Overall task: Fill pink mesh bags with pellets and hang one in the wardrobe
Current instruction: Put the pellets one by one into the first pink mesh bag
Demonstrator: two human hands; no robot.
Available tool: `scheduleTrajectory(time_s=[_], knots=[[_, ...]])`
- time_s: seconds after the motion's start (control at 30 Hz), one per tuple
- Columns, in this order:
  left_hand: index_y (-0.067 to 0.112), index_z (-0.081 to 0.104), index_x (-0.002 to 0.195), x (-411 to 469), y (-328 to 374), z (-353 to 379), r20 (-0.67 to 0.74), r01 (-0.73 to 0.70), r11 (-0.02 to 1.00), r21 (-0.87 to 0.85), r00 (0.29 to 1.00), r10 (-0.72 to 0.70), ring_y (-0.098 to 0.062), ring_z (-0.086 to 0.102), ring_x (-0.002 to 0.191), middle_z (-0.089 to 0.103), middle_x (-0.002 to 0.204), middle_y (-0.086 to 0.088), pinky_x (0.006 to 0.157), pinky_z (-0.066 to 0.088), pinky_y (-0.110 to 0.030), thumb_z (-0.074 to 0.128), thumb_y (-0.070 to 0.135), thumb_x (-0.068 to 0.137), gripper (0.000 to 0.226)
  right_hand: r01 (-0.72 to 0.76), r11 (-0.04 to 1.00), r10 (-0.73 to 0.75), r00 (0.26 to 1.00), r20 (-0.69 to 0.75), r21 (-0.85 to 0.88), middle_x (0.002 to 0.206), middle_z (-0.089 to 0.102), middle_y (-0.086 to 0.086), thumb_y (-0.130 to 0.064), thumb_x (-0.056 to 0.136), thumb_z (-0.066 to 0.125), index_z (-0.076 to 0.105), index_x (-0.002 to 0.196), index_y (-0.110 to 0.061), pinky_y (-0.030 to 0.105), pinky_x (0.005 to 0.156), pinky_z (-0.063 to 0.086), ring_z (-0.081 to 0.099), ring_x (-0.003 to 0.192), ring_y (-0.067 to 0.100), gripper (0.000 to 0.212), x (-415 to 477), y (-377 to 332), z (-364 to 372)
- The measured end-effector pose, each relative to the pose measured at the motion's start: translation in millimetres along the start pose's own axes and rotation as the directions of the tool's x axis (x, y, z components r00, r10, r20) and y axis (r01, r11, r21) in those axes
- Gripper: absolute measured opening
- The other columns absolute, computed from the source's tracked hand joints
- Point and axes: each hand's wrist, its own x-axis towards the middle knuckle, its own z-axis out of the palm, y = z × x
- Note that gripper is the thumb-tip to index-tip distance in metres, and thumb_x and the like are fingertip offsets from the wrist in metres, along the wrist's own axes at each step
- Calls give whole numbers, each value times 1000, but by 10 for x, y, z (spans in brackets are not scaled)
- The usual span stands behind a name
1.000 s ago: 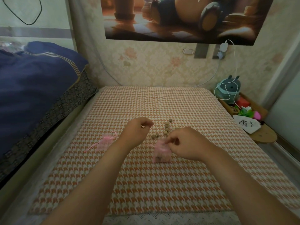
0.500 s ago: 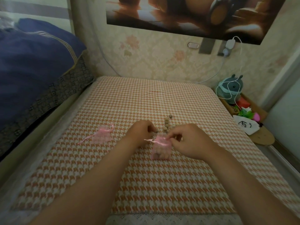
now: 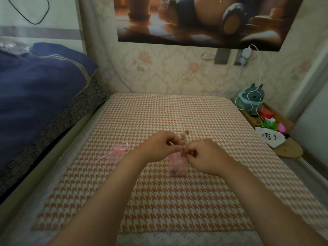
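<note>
On the houndstooth mat [image 3: 159, 110], the spare pink bag [image 3: 116, 153] lies flat, about midway between the left edge and the middle, with its ribbon trailing toward that edge. It looks unfilled and nothing touches it.

The left hand [image 3: 158, 147] has its fingers curled tight, and the tips pinch at the mouth of the filled bag [image 3: 177, 166]. This bag stands roughly upright near the middle of the mat, with dark pellets showing through the mesh low down. It is too small to tell whether the fingertips hold ribbon or mesh.

A few loose pellets [image 3: 184, 137] lie just beyond the two hands, toward the far edge.

The right hand [image 3: 205, 157] is curled the same way and pinches the same bag mouth from the other side, so the two sets of fingertips almost meet.

The step in hand seems to be drawing the neck shut. To do it well, keep the bag's base on the mat and its mouth upward, and find one ribbon end per hand. Pull the two ends apart level and gently (soft mesh will bunch unevenly if one side leads). A tilt before the neck closes could spill pellets. The strays want gathering first if they belong inside.
</note>
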Motion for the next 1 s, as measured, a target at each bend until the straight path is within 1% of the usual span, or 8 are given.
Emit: scheduleTrajectory(time_s=[0.13,0.27,0.47,0.53,0.6,0.8,0.9,1.0], knots=[[21,76,95,-85,1,15,48,45,991,125,998,-51,-3,62,84,71,94,11,77,51,-21,71,31,87,14,-1,1000,1,1000,-2,26,81,70,-16,-36,84,56,77,96,-37,39,69,57,64,69,5,25,-21,-2,-6],[26,78,96,-79,-11,26,-18,102,970,223,995,-100,-3,62,87,72,99,13,83,51,-27,64,33,90,16,-3,999,3,1000,-1,44,88,72,-17,-32,86,59,78,96,-36,37,73,57,64,75,3,22,-22,-12,-16],[25,75,95,-3,-61,27,-89,115,989,93,990,-107,0,62,80,68,87,17,69,45,-18,63,24,92,13,13,999,-14,1000,9,41,87,73,-18,-30,86,59,78,96,-35,36,72,57,65,73,3,22,-10,-7,-14],[23,73,98,65,-151,37,-152,152,988,38,978,-144,-5,63,81,68,92,13,64,44,-17,59,19,94,15,18,999,-18,1000,2,44,88,73,-19,-28,87,60,78,96,-34,36,73,57,65,74,3,22,-4,2,-10],[21,71,106,140,-292,64,-196,175,982,71,968,-159,-11,64,93,70,105,6,70,45,-17,55,13,96,21,22,998,-22,1000,-2,56,88,72,-19,-27,88,60,79,96,-33,36,72,58,64,74,2,21,11,8,3],[21,62,131,337,-616,219,-48,90,960,266,996,-80,-20,50,129,55,139,-3,109,40,-32,54,4,93,42,43,996,-42,999,-11,77,85,70,-20,-27,88,61,78,93,-32,36,72,58,64,75,1,19,46,48,49],[21,60,133,413,-650,287,27,32,944,328,999,-43,-22,51,128,56,139,-5,108,41,-35,54,3,91,46,43,996,-42,999,-16,73,79,63,-24,-27,87,61,78,92,-34,36,70,57,63,74,2,19,51,81,72],[17,66,125,444,-652,304,41,0,925,380,999,-17,-22,60,113,64,126,-5,95,45,-29,60,7,90,38,46,996,-45,999,-22,80,80,63,-24,-25,86,62,78,91,-34,37,72,57,63,76,2,19,57,98,98]])
